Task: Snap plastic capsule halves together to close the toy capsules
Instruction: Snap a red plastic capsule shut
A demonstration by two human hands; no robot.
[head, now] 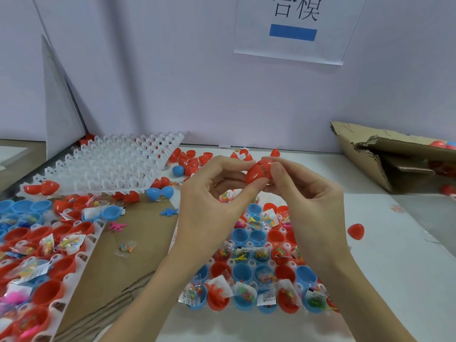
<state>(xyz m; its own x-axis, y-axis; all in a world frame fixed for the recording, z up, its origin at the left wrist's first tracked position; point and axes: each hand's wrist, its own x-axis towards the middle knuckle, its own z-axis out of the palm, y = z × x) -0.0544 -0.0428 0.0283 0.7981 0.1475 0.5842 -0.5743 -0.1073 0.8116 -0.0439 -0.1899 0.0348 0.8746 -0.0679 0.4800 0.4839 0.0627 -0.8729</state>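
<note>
A red capsule [257,172] is held up in the middle of the view, its two halves pressed together. My left hand [212,193] grips its left half with thumb and fingers. My right hand [303,191] pinches its right half from the other side. Below the hands lies a white tray [249,262] of open red and blue capsule halves, several holding small bagged toys. A second filled tray [81,257] lies at the left.
An empty white tray [111,164] leans at the back left over loose red and blue halves. A torn cardboard box [385,154] with capsules stands at the right. A lone red half [356,231] lies on the table at right. Flat cardboard [145,238] lies between the trays.
</note>
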